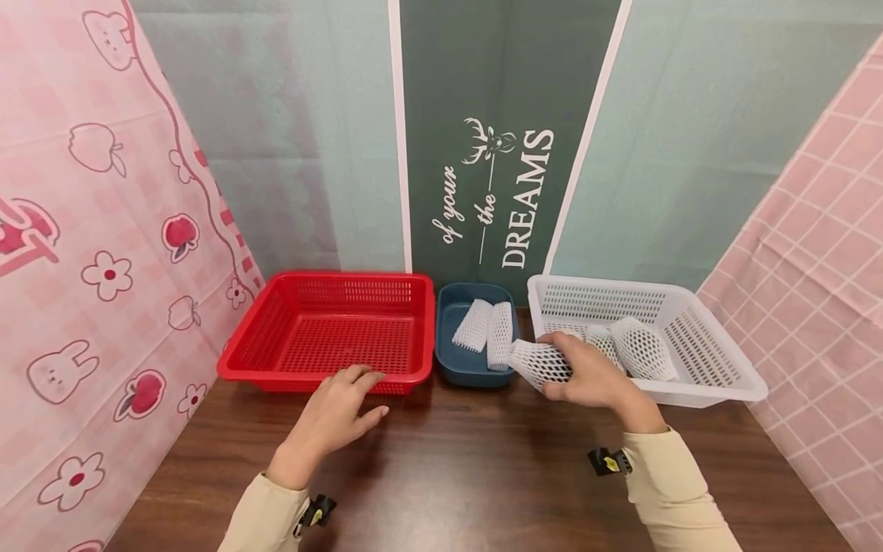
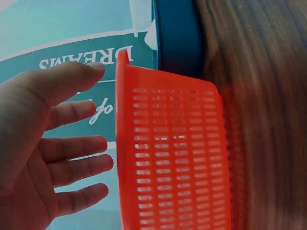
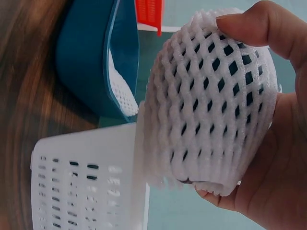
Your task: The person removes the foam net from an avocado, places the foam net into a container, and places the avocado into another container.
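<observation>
In the head view my right hand (image 1: 586, 373) grips a white foam fruit net (image 1: 538, 364) over the near left edge of the white basket (image 1: 717, 395). Thumb and fingers wrap round the bulging net (image 3: 211, 105) in the right wrist view, and dark shows through its mesh; what is inside is mostly hidden. My left hand (image 1: 338, 406), fingers relaxed and apart, hovers at the front rim of the red basket (image 1: 324, 376), holding nothing. Two rounded netted items (image 1: 645, 349) sit in the white basket, one partly behind my right hand.
Between the baskets stands a small blue bin (image 1: 476, 379) with two flattened foam nets (image 1: 474, 326) inside. All three containers stand on a brown wooden table (image 1: 455, 468) against a green printed cloth (image 1: 476, 77). Pink cloths (image 1: 62, 307) hang at both sides.
</observation>
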### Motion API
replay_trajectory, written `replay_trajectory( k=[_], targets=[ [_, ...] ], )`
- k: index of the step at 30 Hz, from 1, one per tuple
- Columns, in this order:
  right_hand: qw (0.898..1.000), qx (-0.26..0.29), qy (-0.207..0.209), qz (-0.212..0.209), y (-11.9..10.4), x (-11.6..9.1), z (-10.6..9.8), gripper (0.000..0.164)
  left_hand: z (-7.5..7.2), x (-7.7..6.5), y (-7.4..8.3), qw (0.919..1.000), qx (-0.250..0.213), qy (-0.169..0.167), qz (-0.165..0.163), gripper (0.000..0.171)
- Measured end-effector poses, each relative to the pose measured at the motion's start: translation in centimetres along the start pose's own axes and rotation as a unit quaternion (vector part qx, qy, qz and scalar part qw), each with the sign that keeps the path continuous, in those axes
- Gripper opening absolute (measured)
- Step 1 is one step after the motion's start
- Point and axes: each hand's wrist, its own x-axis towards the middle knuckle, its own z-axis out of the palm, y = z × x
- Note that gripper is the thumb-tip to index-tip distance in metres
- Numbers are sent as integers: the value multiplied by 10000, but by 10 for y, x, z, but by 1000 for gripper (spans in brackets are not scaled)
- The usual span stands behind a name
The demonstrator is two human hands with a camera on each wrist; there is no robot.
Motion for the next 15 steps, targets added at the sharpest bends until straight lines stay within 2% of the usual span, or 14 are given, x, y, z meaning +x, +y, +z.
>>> replay_trajectory(
  k=[7, 15],
  targets=[
    [9999, 116, -4, -92, -6, 3, 6, 63, 0, -9, -3, 9998, -76, 185, 47, 44],
    [9995, 220, -200, -129, -11, 4, 17, 65, 5, -20, -4, 9986, -181, 474, 124, 37]
  ],
)
